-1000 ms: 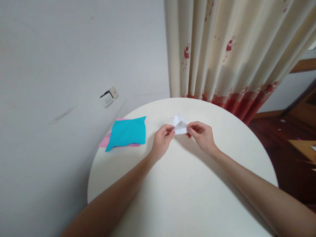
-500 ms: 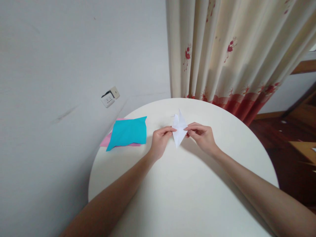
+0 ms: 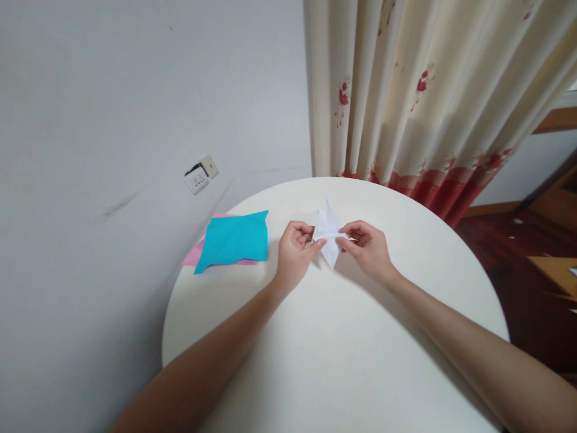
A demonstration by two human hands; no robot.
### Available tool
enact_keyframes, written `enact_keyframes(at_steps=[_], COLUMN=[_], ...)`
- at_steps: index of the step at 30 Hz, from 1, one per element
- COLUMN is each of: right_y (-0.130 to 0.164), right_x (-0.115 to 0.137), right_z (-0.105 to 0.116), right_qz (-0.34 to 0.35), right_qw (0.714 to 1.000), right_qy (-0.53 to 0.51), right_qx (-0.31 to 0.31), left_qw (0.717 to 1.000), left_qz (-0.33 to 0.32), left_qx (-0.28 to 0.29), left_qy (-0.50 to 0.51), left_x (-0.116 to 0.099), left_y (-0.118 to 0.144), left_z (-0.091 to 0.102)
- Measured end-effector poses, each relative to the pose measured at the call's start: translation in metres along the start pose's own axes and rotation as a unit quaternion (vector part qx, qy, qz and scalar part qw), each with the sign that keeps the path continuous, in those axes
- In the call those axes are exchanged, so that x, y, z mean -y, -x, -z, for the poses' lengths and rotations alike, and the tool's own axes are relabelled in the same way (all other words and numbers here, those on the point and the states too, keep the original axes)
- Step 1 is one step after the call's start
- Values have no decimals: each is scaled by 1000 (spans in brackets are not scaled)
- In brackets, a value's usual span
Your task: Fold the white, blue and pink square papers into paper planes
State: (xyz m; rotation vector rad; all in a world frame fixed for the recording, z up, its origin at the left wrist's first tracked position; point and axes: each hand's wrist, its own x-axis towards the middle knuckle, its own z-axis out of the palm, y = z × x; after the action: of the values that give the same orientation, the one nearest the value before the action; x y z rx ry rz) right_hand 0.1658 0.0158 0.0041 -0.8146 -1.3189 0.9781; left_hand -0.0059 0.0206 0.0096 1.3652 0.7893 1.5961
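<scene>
Left hand (image 3: 292,255) and right hand (image 3: 370,249) pinch folded white paper (image 3: 327,226) between them; blue sheet (image 3: 234,239) lies left of both.

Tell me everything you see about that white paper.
The white paper looks creased, folded into a pointed shape. A slim tip points to the far side, a blunter one beside it; a broader one to the near side. The right fingers pinch its right side; the left fingers touch its left edge. It is over the table, right of the blue sheet; whether it touches the table is unclear.
</scene>
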Motion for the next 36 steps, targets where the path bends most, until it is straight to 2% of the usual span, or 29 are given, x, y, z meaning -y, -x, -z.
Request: enact_keyframes(at_steps=[7,10,17,23,29,36], right_y=[-3,-2,2,4,5,5], right_x=[5,4,4,4,4,0], right_z=[1,1,-5,-10,-9,-9], right_qz=[4,2,-10,-37,-28,-34], right_qw=[1000,1000,999,999,997,997], right_qy=[-17,-21,-31,-18,71,60], right_qx=[-21,-15,1,-14,-22,-19], left_qw=[996,994,988,986,986,982], left_qz=[66,65,82,119,146,171], left_qx=[31,26,67,81,75,78], left_qy=[-56,-80,-108,-80,-37,-8], left_x=[2,2,1,-1,-2,-2], left_y=[-3,-2,4,6,6,7], left_z=[5,6,5,1,1,0])
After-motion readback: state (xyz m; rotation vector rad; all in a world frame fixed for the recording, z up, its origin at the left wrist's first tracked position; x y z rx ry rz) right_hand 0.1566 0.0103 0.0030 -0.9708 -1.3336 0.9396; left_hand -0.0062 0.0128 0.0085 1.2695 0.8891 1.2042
